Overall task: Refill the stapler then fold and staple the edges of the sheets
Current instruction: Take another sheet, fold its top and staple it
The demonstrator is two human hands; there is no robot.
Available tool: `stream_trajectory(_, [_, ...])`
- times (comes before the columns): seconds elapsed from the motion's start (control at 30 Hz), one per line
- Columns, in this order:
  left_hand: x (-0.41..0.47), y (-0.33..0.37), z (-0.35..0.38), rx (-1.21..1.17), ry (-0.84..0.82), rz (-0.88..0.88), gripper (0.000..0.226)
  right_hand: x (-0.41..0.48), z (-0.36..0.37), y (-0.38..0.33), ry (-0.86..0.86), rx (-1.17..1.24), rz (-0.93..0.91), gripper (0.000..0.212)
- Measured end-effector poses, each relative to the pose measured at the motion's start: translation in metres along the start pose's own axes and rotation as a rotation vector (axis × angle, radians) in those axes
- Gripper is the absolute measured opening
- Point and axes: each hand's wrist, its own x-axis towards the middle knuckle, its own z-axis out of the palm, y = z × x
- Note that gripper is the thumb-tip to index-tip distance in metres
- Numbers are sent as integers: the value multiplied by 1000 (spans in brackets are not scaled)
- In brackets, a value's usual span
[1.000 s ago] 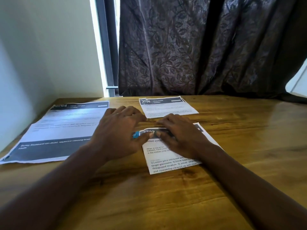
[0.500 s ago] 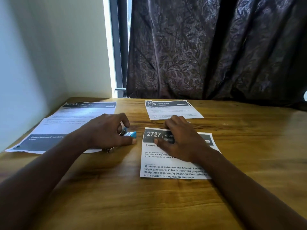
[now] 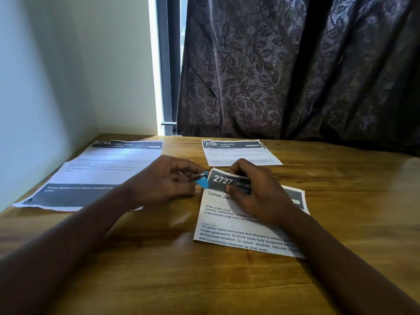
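Note:
My left hand [image 3: 164, 179] grips a small blue stapler [image 3: 201, 180] with its metal jaw pointing right, its tip at the top left corner of the sheet headed 2727 [image 3: 229, 221]. My right hand [image 3: 252, 189] pinches that sheet's dark top edge and lifts it off the table toward the stapler. The lower part of the sheet lies flat. A smaller sheet headed 3108 [image 3: 241, 153] lies behind it. A large sheet [image 3: 100, 173] lies flat to the left, partly under my left forearm.
The wooden table [image 3: 159, 269] runs up to a pale wall on the left and a dark patterned curtain [image 3: 295, 69] at the back. A bright window strip [image 3: 156, 64] shows between wall and curtain.
My left hand has lifted the stapler and brought it right to the sheet's corner. My right hand went from pressing the 2727 sheet flat to raising its top edge.

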Motion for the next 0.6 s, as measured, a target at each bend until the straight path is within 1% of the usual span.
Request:
stream_trajectory(0.07, [0,-3,5,-63,-44,-4,48,-1,-1,-2,-1,18,6,23])
stream_trajectory(0.13, [0,-5,6,-108,-54,-1,57,0,0,-3,-15,23,13,24])
stream_trajectory(0.27, [-2,-8,3,-267,-79,-1,72,1,6,-5,14,80,-17,17])
stream_trajectory(0.3, [-2,-8,2,-296,-94,-6,70,1,7,-6,24,80,-21,16])
stream_trajectory(0.4, [-3,-8,2,-359,-132,-35,56,0,8,-6,26,74,2,14])
stream_trajectory(0.47, [-2,-7,1,-364,-145,-50,50,0,9,-5,26,79,16,15])
stream_trajectory(0.6, [-1,-6,2,-320,-141,-50,53,0,10,-7,38,106,0,11])
